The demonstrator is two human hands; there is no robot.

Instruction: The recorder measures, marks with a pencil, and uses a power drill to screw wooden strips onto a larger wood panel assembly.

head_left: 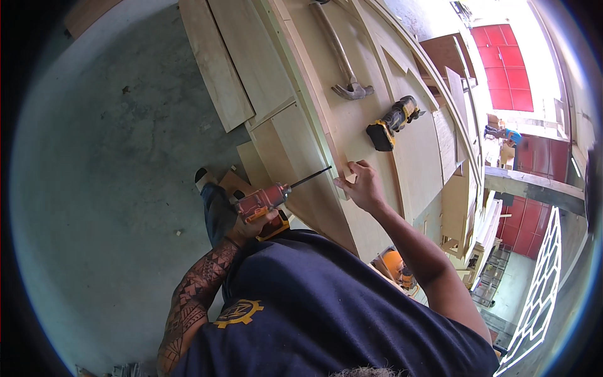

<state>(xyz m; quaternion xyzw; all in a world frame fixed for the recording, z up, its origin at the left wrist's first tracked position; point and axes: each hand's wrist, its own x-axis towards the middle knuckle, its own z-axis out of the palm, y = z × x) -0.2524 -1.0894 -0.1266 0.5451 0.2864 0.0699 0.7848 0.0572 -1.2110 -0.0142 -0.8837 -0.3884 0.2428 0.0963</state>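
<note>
I am looking down over a dark blue shirt (326, 301) at a long plywood workbench (370, 125) that runs away from me toward the top of the picture.

My left hand (251, 225) is wrapped around the grip of a red and orange cordless drill (267, 201), fingers closed tightly on the handle. The drill's long dark bit (311, 178) points up and to the right, and its tip sits just beside the near edge of the bench, close to my other hand. Whether the tip touches the wood, I cannot tell.

My right hand (361, 185) rests on the bench edge, fingers curled together and pinching a small pale wooden block (349, 174) against the board. The block sits right at the edge of the bench, between my fingertips and the drill bit.

Farther up the bench lies a claw hammer (342, 60) with a wooden handle, head toward me. To its right lies a second drill, yellow and black (392, 122), on its side and well apart from my hands.

To the left, loose plywood boards (217, 60) lean over the grey concrete floor (107, 169). A dark shoe (210, 195) shows below the drill. At far right stand red doors (505, 63) and a white lattice panel (540, 295).
</note>
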